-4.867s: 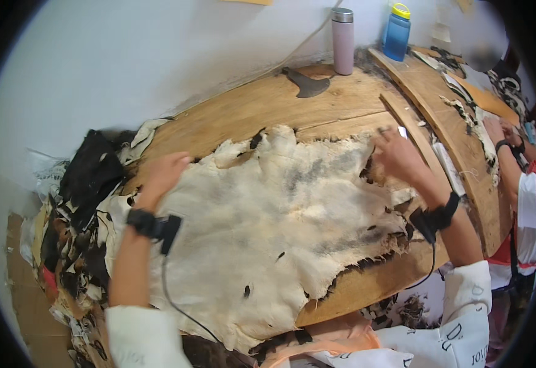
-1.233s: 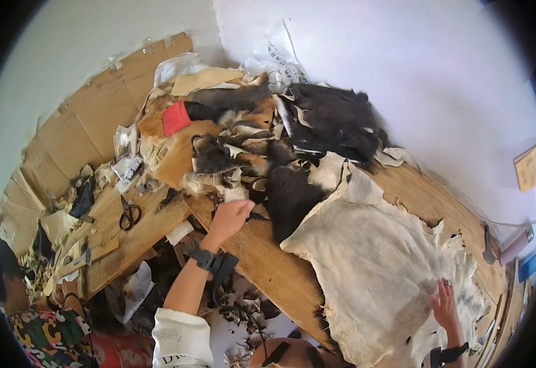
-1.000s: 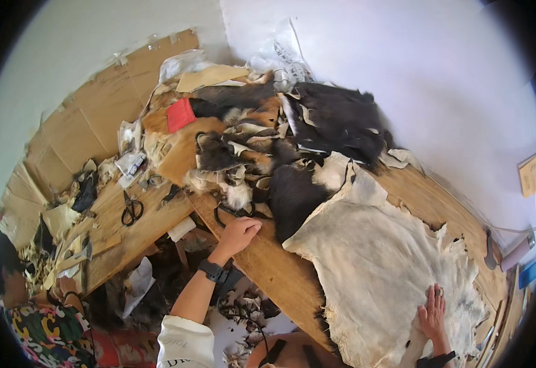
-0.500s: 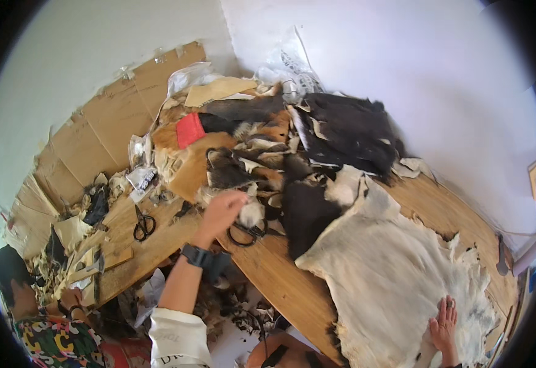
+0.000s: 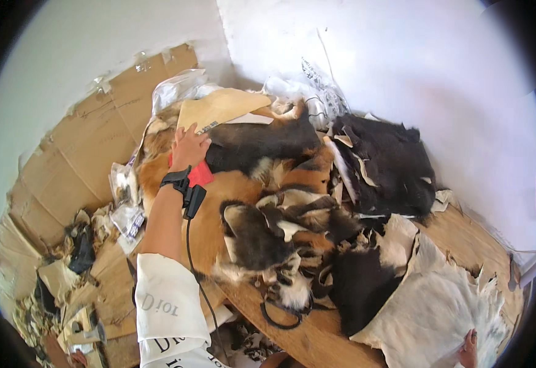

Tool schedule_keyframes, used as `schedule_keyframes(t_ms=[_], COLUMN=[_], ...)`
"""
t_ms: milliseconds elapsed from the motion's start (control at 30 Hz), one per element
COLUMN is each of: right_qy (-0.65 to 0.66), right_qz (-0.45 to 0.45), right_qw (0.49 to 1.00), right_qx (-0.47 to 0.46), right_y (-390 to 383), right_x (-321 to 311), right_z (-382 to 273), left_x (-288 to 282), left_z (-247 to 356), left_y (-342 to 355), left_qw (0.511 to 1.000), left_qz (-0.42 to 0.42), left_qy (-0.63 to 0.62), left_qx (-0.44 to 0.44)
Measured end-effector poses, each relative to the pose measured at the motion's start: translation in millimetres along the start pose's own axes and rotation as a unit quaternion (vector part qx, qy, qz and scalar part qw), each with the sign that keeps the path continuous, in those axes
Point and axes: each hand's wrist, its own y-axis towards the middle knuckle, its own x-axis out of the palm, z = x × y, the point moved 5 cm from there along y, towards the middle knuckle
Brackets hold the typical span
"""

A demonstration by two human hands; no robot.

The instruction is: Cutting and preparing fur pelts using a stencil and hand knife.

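My left hand [image 5: 189,147] reaches to the back of the pile, fingers stretched out over the near left corner of a tan card sheet [image 5: 225,105]. Beneath its palm and wrist shows a red piece of material [image 5: 200,173], partly covered. Brown, black and white fur pelts [image 5: 243,190] lie heaped around it. My right hand [image 5: 468,349], cut off by the rim of the view, rests with fingers extended on a pale hide [image 5: 430,300] at the lower right. Scissors with black loop handles [image 5: 280,320] lie by the table edge, their blades hidden by fur.
A stack of black pelts [image 5: 384,162] stands by the right wall. Cardboard [image 5: 108,116] lines the left wall, with plastic bags [image 5: 127,221] and hide scraps before it. Another person's hand [image 5: 59,352] shows at the lower left. A cable [image 5: 197,282] hangs from my left wrist.
My left hand has moved forward from near the scissors to the card sheet. The view has shifted, so the pile looks larger and my right hand sits lower, nearer the rim.
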Motion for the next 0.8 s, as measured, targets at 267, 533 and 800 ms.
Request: schedule_keyframes(t_ms=[267, 533, 800], right_qy=[-0.007, 0.084, 0.043], right_qz=[-0.005, -0.024, 0.053], right_qw=[1.000, 0.988, 0.996], right_qx=[-0.006, 0.128, 0.060], right_y=[-7, -1, -5], right_x=[37, -12, -24], right_z=[43, -20, -38], left_x=[54, -91, -167], left_z=[-35, 98, 318], left_y=[54, 54, -73], left_qw=[0.998, 0.909, 0.775], left_qz=[-0.058, 0.208, 0.100], left_qy=[-0.002, -0.351, -0.596], left_qx=[-0.026, 0.082, 0.187])
